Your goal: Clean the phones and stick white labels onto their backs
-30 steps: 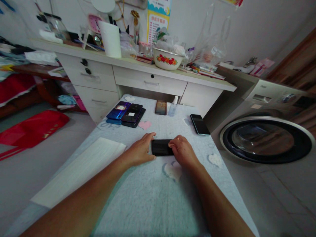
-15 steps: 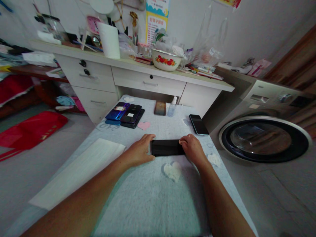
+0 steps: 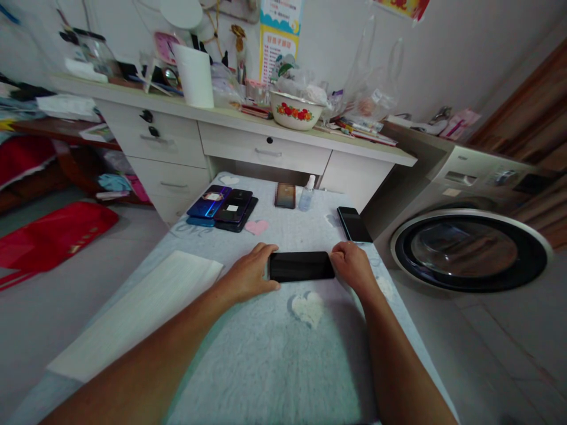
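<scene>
Head view, change against the earlier frames: the right hand [image 3: 353,265] has travelled rightward along the black phone [image 3: 302,266], from over its screen to its right end. Left hand [image 3: 251,273] unchanged in position on the phone; view drifted slightly.

Phone: flat on the cloth-covered table [image 3: 266,348], long side running left to right, dark screen up, between the two hands. Left hand: thumb and fingers spread around the left end, thumb by the near edge, fingers by the far edge, holding it. Right hand: fingers curled in, narrow, just beside the right end; contact with the edge, and anything inside the fingers, cannot be told.

Surroundings on the table: blue phone [image 3: 210,202] and dark phone [image 3: 233,205] side by side at far left, each overlapping another device below. Far side, centre: small rectangular item [image 3: 284,195], surface pixelated, next to an upright clear spray bottle [image 3: 306,195]. Far right: second black phone [image 3: 354,225], screen up, lying at a slant. Near left: long pale sheet [image 3: 137,319], partly behind the left forearm.

Beyond the table: white desk [image 3: 266,141] bearing a floral bowl [image 3: 296,111] and a white roll [image 3: 194,77]. Washing machine [image 3: 469,224] at right; red bag [image 3: 57,236] on the floor at left.
</scene>
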The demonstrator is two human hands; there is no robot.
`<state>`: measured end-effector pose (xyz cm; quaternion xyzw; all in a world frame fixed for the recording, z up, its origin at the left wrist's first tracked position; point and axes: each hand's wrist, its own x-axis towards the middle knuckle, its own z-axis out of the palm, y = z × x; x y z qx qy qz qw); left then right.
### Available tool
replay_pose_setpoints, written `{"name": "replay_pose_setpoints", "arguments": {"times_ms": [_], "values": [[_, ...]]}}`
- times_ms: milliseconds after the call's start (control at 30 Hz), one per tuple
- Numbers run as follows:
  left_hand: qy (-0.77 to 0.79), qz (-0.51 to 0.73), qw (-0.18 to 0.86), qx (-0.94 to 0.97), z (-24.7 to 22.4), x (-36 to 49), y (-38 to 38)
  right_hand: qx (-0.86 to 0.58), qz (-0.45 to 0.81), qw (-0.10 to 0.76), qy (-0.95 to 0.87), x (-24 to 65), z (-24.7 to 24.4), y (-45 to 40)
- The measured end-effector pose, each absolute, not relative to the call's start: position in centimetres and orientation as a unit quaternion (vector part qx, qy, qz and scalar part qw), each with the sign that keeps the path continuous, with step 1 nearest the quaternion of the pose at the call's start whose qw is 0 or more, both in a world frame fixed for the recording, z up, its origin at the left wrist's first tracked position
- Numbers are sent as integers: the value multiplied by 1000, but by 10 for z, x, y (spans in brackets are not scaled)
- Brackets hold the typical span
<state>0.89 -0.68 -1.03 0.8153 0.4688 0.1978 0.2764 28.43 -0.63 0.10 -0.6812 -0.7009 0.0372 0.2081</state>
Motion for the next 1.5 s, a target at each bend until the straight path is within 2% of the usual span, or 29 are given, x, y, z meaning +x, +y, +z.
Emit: {"name": "replay_pose_setpoints", "arguments": {"times_ms": [167, 500, 667, 833, 933, 1067, 1267, 1500], "values": [[465, 215, 294, 807, -11, 11, -7, -670, 93, 265, -687, 278, 7, -11], [461, 262, 316, 787, -11, 11, -6, -668, 128, 318, -661, 278, 2, -11], [448, 298, 353, 765, -10, 10, -4, -596, 86, 364, -710, 283, -5, -8], [431, 313, 414, 738, -10, 11, -4, -588, 77, 350, -725, 288, -10, -5], [432, 310, 377, 759, -8, 11, -4, -618, 81, 332, -708, 288, -10, -5], [428, 315, 333, 779, -6, 9, -1, -629, 147, 317, -694, 287, -8, -6], [405, 340, 332, 781, -11, 8, 3, -618, 285, 306, -666, 288, -6, -7], [418, 388, 397, 719, -21, 11, 6, -589, 456, 274, -608, 297, 0, -13]]}}
